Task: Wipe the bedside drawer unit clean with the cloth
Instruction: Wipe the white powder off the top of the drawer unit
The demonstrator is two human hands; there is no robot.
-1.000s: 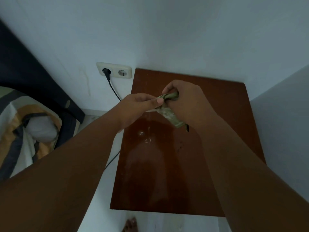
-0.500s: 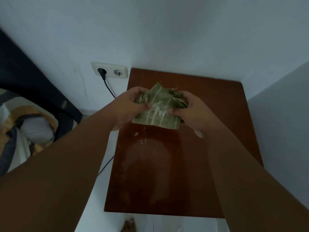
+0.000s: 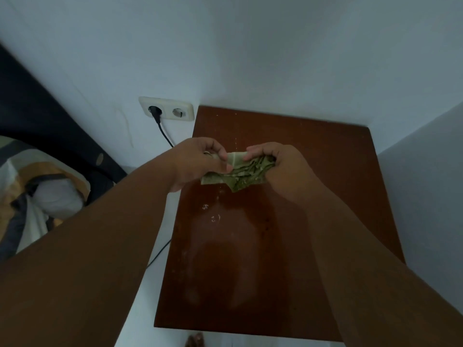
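The bedside drawer unit (image 3: 313, 151) shows only its glossy reddish-brown top, standing in a corner between two pale walls. Wet streaks and a few droplets lie on its middle. A green cloth (image 3: 240, 172) with pale stripes is bunched up in the air above the top's rear half. My left hand (image 3: 198, 162) pinches the cloth's left edge. My right hand (image 3: 283, 169) grips the crumpled right side. Both hands are held a little above the surface.
A white double wall socket (image 3: 166, 108) with a black plug and cable (image 3: 164, 132) sits left of the unit. A bed with striped bedding (image 3: 37, 194) and a dark headboard (image 3: 45, 126) fills the left. Toes (image 3: 195, 340) show at the bottom edge.
The cloth was gathered small between both hands, then spread flat, and is now crumpled again toward my right hand. Both hands have stayed above the top's rear half.
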